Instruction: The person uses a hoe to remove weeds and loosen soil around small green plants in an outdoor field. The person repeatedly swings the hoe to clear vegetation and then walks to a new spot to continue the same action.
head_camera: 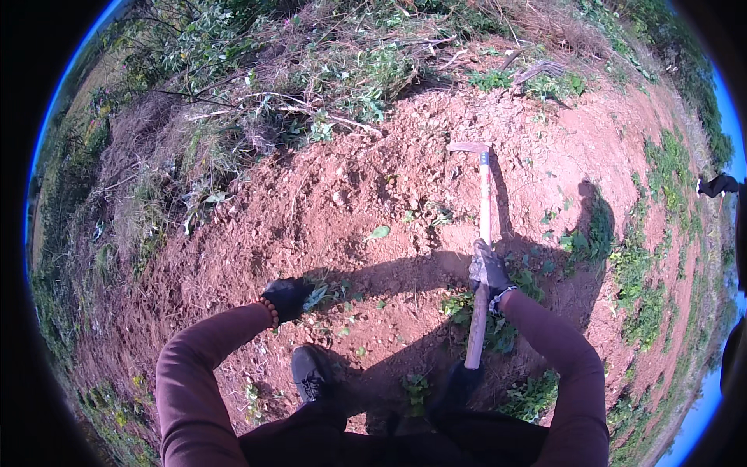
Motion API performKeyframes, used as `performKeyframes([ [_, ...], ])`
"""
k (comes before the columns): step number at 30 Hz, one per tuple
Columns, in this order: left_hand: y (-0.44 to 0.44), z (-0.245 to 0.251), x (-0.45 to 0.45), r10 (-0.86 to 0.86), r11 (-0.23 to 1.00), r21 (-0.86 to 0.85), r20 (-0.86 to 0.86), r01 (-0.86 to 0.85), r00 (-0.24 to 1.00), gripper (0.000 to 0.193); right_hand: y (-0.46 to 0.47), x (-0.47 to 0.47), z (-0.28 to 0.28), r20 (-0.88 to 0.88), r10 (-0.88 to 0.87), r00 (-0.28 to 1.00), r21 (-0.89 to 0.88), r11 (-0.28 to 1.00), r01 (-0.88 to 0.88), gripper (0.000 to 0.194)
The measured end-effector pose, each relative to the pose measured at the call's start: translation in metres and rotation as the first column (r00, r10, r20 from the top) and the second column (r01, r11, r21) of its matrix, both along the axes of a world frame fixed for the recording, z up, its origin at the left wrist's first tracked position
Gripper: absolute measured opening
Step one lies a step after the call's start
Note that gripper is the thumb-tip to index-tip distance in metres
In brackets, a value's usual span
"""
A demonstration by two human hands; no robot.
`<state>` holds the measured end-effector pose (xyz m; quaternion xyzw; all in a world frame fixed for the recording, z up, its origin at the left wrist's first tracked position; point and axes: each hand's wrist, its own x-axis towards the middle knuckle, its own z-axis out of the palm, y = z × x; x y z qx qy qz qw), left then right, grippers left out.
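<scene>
My right hand [489, 269], in a dark, soil-marked glove, is closed around the wooden handle of a hoe [485, 204]. The hoe's metal head [468, 147] rests on or just over the reddish soil ahead, its blade pointing left; the handle's butt end is near my right foot. My left hand [287, 299], in a black glove with a beaded bracelet at the wrist, is low over the ground at the left. Green leaves [317, 296] lie at its fingertips; whether the fingers grip them is hidden.
Piled weeds and dry branches [350, 87] lie along the upper left. Green plants [648, 292] grow in rows at the right. My left shoe [310, 373] stands on the loose soil. Another person [719, 185] in dark clothing is far off at the right edge.
</scene>
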<state>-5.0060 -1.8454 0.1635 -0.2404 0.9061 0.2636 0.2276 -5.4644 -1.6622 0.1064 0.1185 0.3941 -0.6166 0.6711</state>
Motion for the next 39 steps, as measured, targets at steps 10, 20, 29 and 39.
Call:
performKeyframes([
  [10, -0.003, 0.006, -0.003, -0.015, 0.999, 0.047, 0.01, 0.014, 1.0, 0.035, 0.013, -0.059, 0.094, -0.387, 0.101, 0.916, 0.092, 0.993, -0.071, 0.016],
  [20, 0.0, -0.005, 0.006, -0.005, 1.0, 0.005, -0.024, 0.005, 1.0, 0.042, -0.012, 0.029, 0.045, -0.283, 0.237, 0.929, 0.192, 0.963, -0.187, 0.017],
  [29, 0.0, 0.004, 0.002, 0.004, 1.0, 0.031, 0.004, -0.004, 1.0, 0.042, 0.035, -0.017, 0.13, -0.345, 0.157, 0.925, 0.237, 0.969, -0.076, 0.014],
  [39, -0.002, 0.009, -0.009, -0.014, 0.999, 0.051, 0.082, 0.01, 0.996, 0.047, -0.075, -0.024, 0.054, -0.492, 0.207, 0.846, 0.304, 0.951, -0.056, 0.025],
])
